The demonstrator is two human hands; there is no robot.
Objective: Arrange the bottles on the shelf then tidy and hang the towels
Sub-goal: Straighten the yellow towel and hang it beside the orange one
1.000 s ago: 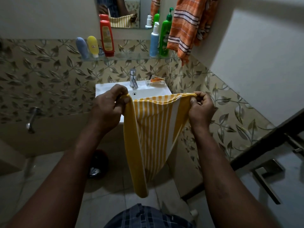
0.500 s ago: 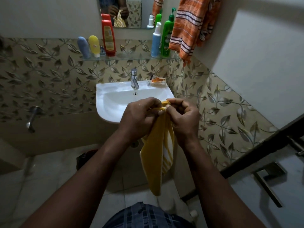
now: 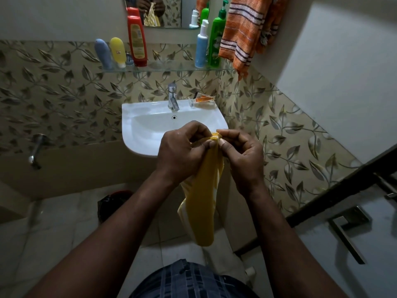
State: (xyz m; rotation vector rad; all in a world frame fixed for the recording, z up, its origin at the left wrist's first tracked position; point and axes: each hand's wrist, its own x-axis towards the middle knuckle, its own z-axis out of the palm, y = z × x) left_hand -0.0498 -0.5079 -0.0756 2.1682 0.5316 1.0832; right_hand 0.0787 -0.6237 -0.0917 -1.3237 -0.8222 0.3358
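Leaf-patterned beige wall tiles (image 3: 53,93) back a small bathroom corner, which forms the work area. Fingertips (image 3: 211,144) of both hands are curled and pinched on the top edge of the yellow cotton towel (image 3: 204,201), thumb against forefinger on each side, with the two pinches touching. The left hand (image 3: 182,151) and the right hand (image 3: 242,155) thereby bring the upper corners to one point, so the cloth hangs below them as a narrow doubled strip. A white stripe shows along its lower left edge. Judged from this grip, the step in hand is a lengthwise fold, and the corners are held together to keep the edges aligned. The towel hangs free in front of the white ceramic basin (image 3: 137,130) and, as far as can be seen, touches neither the basin nor the floor.

At the back of the basin stands the chrome tap (image 3: 173,97). Higher up, the clear glass shelf (image 3: 167,68) carries two groups. At the left are a blue-grey tube (image 3: 103,52), a yellow tube (image 3: 118,51) and a tall red bottle (image 3: 136,39). At the right are a blue spray bottle (image 3: 201,48) and a green pump bottle (image 3: 217,37). All stand on end, close to the wall, which suggests that the bottle stage is finished. The orange striped towel (image 3: 242,33) hangs at the right end of the shelf, in the wall corner; its support is out of view. The yellow towel is not yet hung
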